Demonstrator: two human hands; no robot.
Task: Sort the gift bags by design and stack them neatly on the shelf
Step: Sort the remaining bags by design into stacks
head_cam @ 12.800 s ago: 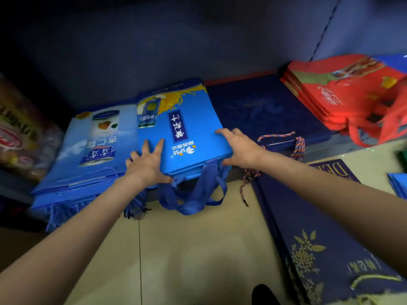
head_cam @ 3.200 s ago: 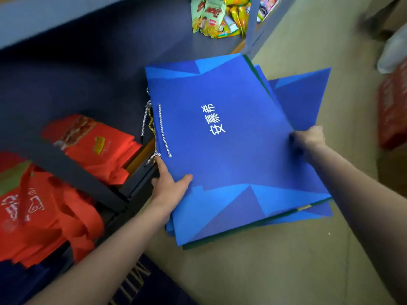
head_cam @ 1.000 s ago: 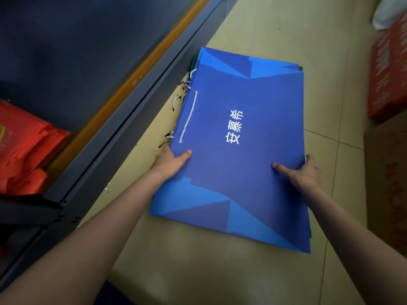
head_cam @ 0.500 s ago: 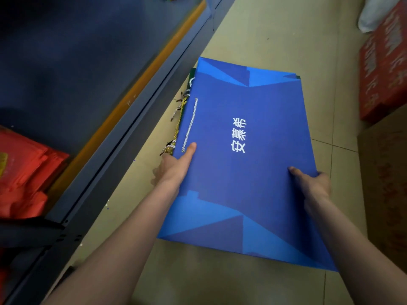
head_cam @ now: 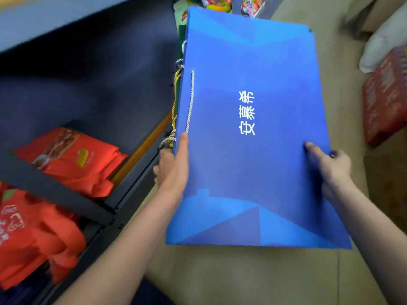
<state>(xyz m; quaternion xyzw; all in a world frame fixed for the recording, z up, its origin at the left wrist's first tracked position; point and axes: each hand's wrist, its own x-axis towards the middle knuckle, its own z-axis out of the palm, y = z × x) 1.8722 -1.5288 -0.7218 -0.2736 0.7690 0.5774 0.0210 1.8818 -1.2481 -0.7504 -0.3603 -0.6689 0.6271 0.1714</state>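
Observation:
A flat stack of blue gift bags [head_cam: 248,164] with white Chinese lettering and rope handles is held above the floor beside the shelf. My left hand [head_cam: 172,166] grips its left edge, thumb on top near the white cord handle [head_cam: 191,100]. My right hand [head_cam: 330,166] grips the right edge, thumb on top and fingers underneath. Green edges and gold cords show under the top bag on the left side. Stacks of red gift bags [head_cam: 72,159] lie on the dark shelf to the left, with a lower pile of red bags [head_cam: 33,238] under it.
The dark metal shelf [head_cam: 88,84] has bare board beyond the red bags. Snack packets [head_cam: 218,3] sit at its far end. A red carton [head_cam: 385,95] and a white sack [head_cam: 383,42] stand on the tiled floor at right.
The stack of blue bags has come up off the floor and moved toward the shelf. Both hands kept their hold on its edges. The view has swung left, showing the red bags.

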